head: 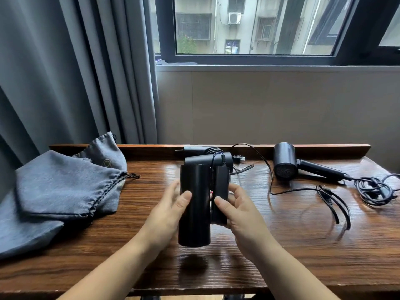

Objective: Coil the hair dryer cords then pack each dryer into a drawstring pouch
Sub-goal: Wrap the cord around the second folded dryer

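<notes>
While grey curtains [65, 68] hang at the left of a window [255, 29], a wooden table [281, 245] fills the lower part of the view, its raised back lip running along the wall and its near edge cutting across the person's forearms. Bare wood lies open in front of the hands and to the right of them, toward the near edge. At the table's left end, a pile of grey drawstring pouches [65, 187] overhangs the left edge, their gathered mouths turned toward the table's middle. Above the table's middle, held clear of the wood, is a black folded hair dryer [194, 204]; its barrel's long axis runs from the person toward the wall, one round end facing the camera, with the handle folded alongside on the right and cord wound round it. The left hand [171, 208] grips the barrel, thumb across its front; the right hand [236, 208] holds the folded handle, thumb pressed on its face. Toward the table's right end, a second hair dryer [285, 163] lies on its side, handle pointing right, its grille facing the near edge. Its loose cord [376, 189] lies tangled by the right edge. Another dryer [199, 150] rests at the back lip, behind the held one, its cord [303, 191] trailing across the table's right half.
</notes>
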A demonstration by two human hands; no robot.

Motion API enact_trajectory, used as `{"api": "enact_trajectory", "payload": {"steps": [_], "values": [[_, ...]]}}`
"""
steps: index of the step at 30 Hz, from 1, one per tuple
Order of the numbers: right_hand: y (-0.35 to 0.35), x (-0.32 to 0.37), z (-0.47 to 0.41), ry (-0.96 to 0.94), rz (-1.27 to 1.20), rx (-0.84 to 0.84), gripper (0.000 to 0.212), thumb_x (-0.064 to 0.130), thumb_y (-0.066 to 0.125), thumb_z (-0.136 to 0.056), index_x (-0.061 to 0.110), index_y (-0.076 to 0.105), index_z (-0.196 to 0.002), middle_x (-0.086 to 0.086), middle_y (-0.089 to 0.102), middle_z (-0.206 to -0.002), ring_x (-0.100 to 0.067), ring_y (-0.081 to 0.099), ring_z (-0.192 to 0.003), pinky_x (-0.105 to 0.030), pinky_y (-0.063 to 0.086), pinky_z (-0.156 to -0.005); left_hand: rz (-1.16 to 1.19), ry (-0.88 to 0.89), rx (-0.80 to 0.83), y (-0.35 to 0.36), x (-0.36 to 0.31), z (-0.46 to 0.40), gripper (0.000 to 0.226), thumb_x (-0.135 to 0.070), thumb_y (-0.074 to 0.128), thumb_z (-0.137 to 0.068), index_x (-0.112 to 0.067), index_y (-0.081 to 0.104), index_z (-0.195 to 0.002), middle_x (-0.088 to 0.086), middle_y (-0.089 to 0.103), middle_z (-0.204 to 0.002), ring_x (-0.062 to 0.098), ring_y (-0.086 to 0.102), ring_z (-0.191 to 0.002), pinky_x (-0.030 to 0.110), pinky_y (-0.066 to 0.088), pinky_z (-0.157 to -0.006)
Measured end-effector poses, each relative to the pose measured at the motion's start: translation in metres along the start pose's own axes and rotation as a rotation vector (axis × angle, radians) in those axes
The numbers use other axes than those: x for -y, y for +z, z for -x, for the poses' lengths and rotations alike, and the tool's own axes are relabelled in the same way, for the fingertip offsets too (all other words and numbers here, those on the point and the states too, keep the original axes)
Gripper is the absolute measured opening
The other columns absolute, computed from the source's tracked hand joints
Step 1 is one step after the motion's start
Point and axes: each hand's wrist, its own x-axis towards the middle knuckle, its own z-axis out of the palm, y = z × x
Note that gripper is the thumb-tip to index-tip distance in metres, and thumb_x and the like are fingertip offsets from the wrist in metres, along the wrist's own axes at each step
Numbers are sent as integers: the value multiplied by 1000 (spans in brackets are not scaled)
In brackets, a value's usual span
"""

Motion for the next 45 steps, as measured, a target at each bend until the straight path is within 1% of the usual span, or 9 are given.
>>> {"api": "enact_trajectory", "payload": {"steps": [9,12,17,24,27,31,34,40,45], "values": [[-23,10,-7,-357,379,-177,19,28,53,-99,22,69,-90,-2,71,-82,-18,67,-77,-40,53,-70,362,-82,6,-1,-13,2,47,-46,61,-84,-19,62,-122,12,72,-97,25,70,-82,39,55,-70],[-40,16,-15,-775,786,-356,22,19,56,-91,20,63,-111,6,64,-110,-14,56,-115,-37,47,-99,409,-106,48,-9,-26,7,40,-46,64,-82,-17,70,-108,18,68,-89,28,66,-72,39,56,-61],[-43,14,-36,-813,1333,-139,86,23,68,-82,7,26,-155,-7,27,-162,-31,-4,-154,-44,4,-125,490,-245,232,-20,-42,10,71,-55,82,-63,-3,71,-111,24,68,-90,32,67,-70,39,57,-62],[-9,-7,-33,-727,1400,338,41,32,42,-92,33,58,-130,14,56,-138,-8,19,-150,-56,-3,-122,730,-340,464,-28,-46,11,70,-52,82,-70,-2,67,-118,24,67,-94,37,67,-70,44,56,-62],[-16,-13,-22,-580,1270,474,45,30,21,-94,22,65,-98,10,66,-103,-2,49,-123,-45,-2,-123,814,-282,374,-33,-45,8,70,-52,76,-76,-4,61,-125,22,63,-94,35,63,-65,42,55,-60],[-25,-23,-6,-586,1059,367,51,35,14,-103,19,57,-82,12,55,-74,-8,53,-77,-33,37,-105,764,-201,72,-30,-47,-5,54,-54,54,-88,-9,66,-117,20,64,-95,33,60,-64,39,51,-63],[-22,-25,1,-629,1072,221,41,51,19,-106,29,50,-92,13,53,-75,-9,49,-69,-33,43,-67,765,-142,-93,-21,-46,-13,47,-48,52,-94,-9,68,-117,17,69,-101,33,64,-73,39,55,-69],[-14,-10,7,-855,1293,301,25,39,45,-104,20,57,-94,7,54,-81,-14,49,-70,-28,41,-62,270,-19,-295,-25,-23,-25,52,-54,63,-85,-28,55,-130,3,72,-117,22,69,-108,51,53,-96],[-14,13,6,-922,1347,330,11,25,54,-97,18,62,-94,6,54,-81,-13,48,-71,-23,36,-61,-177,48,-355,-26,-10,-21,60,-62,61,-79,-36,50,-132,-13,68,-114,4,63,-108,36,49,-99]]}}
